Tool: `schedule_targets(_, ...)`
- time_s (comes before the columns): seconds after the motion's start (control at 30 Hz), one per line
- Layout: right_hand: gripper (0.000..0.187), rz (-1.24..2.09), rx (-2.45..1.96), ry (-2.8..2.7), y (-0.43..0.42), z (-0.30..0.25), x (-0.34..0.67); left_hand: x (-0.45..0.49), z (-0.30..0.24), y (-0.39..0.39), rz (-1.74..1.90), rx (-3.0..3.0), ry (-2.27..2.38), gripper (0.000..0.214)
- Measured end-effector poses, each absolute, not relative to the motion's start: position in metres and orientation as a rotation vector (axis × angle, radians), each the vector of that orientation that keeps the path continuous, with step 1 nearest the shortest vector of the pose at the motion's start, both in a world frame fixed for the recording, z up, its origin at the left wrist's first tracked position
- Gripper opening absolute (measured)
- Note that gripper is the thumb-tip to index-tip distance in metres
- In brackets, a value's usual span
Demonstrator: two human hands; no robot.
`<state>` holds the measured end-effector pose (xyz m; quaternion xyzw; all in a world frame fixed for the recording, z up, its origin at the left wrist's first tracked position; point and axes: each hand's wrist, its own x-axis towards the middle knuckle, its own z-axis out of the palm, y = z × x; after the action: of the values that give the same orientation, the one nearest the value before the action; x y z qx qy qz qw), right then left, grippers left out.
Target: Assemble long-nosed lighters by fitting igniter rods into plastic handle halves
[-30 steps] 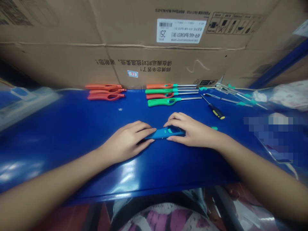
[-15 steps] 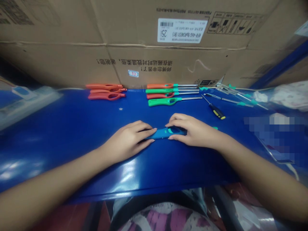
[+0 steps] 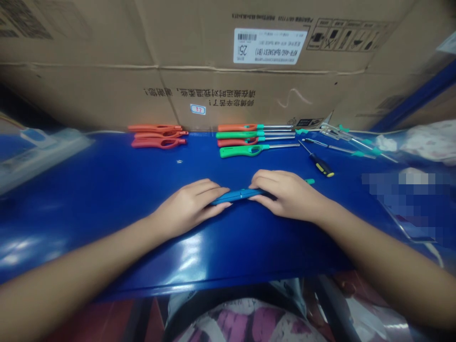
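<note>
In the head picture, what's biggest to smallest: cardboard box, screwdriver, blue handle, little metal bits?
Cardboard box
Screwdriver and blue handle: unsure, the handle's nearer and partly covered
Little metal bits

Ctr of frame: blue handle [image 3: 238,195], both ends hidden by L hand [image 3: 194,204] and R hand [image 3: 285,192]; I can't tell if the green tip [image 3: 311,181] behind R hand joins it. Just L of ctr: tiny bits [image 3: 179,162], too small for me to ID. Far L: pale item [image 3: 39,159], blurred, cut off by edge. R edge: white bundle [image 3: 431,142], blurred, also cut off.
</note>
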<state>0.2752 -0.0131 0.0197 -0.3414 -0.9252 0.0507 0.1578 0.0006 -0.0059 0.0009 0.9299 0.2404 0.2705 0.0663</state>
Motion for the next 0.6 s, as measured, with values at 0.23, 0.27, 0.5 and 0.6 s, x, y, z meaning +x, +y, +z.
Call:
schedule_targets(0.23,0.019,0.126,-1.005,-2.665,-0.018,0.019,0.273,0.001,0.000,-0.011,0.817,2.859,0.697,0.027)
schedule_targets(0.27,0.019,0.148,-1.006,-2.652,-0.018,0.018,0.273,0.001,0.000,-0.012,0.828,2.861,0.702,0.026)
schedule_targets(0.5,0.016,0.302,-1.068,-2.435,-0.009,0.020,0.279,-0.001,0.003,-0.007,0.892,2.771,0.812,0.022)
schedule_targets(0.6,0.010,0.265,-1.124,-2.408,-0.007,0.022,0.282,-0.002,0.004,-0.006,0.916,2.732,0.842,0.021)
